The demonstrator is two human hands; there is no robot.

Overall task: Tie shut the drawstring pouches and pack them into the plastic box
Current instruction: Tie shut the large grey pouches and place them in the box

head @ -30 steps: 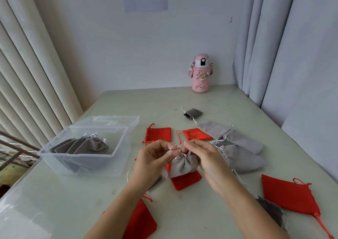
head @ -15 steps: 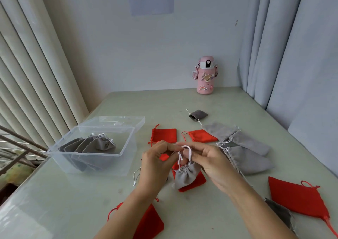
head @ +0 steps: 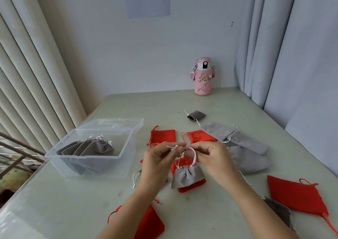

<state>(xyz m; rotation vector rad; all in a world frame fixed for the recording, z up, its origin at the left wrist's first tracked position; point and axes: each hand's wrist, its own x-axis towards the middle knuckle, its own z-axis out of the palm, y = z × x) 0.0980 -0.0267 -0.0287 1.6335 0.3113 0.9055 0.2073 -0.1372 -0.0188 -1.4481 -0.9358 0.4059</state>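
A small grey drawstring pouch (head: 187, 176) hangs by its white cords above a red pouch (head: 190, 185) lying on the table. My left hand (head: 157, 163) and my right hand (head: 210, 159) each pinch the cords at the top, where a knot sits between my fingertips. The pouch's mouth is gathered tight. The clear plastic box (head: 126, 158) stands to the left with several tied grey pouches (head: 95, 146) leaning inside it.
Loose red pouches (head: 163, 135) and grey pouches (head: 245, 158) lie scattered over the middle and right of the pale table (head: 54, 211). A pink bottle (head: 203, 77) stands at the back by the wall. The box lid (head: 113, 123) lies behind the box. Curtains hang right.
The grey pouch has dropped lower on its cords, away from my fingers, and its mouth has drawn tight. My hands have pulled slightly apart at the cords.
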